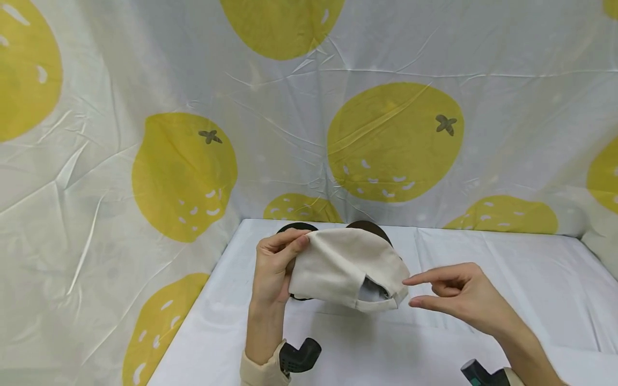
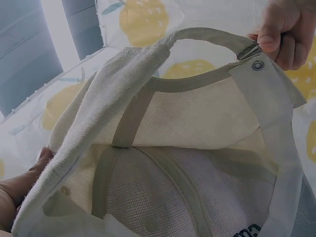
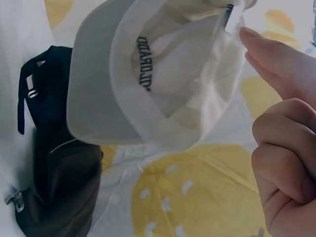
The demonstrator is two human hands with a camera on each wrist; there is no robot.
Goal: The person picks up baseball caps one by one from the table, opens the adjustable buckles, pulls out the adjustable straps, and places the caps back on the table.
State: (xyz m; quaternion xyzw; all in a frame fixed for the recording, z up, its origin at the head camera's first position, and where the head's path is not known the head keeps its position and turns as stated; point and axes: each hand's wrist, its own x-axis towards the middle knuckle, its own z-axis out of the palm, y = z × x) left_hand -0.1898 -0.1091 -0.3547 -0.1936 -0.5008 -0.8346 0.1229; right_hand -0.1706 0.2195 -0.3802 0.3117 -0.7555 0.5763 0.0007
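A cream baseball cap [image 1: 345, 262] is held up above the white table, its back opening and strap toward me. My left hand [image 1: 277, 262] pinches the cap's left edge between thumb and fingers. Beside the strap's right end is my right hand [image 1: 465, 295], with index finger and thumb extended and spread apart and the other fingers curled. Its index fingertip is right at the cap's edge. The left wrist view looks into the cap, showing the inner seams and a metal strap buckle [image 2: 248, 51]. Dark lettering [image 3: 144, 64] and a small white tag [image 3: 233, 20] show inside.
Behind the held cap, a black cap [image 1: 298, 227] and a dark brown cap [image 1: 370, 230] lie on the white-covered table [image 1: 507, 279], mostly hidden in the head view. A lemon-print curtain [image 1: 280, 134] hangs along the table's back and left.
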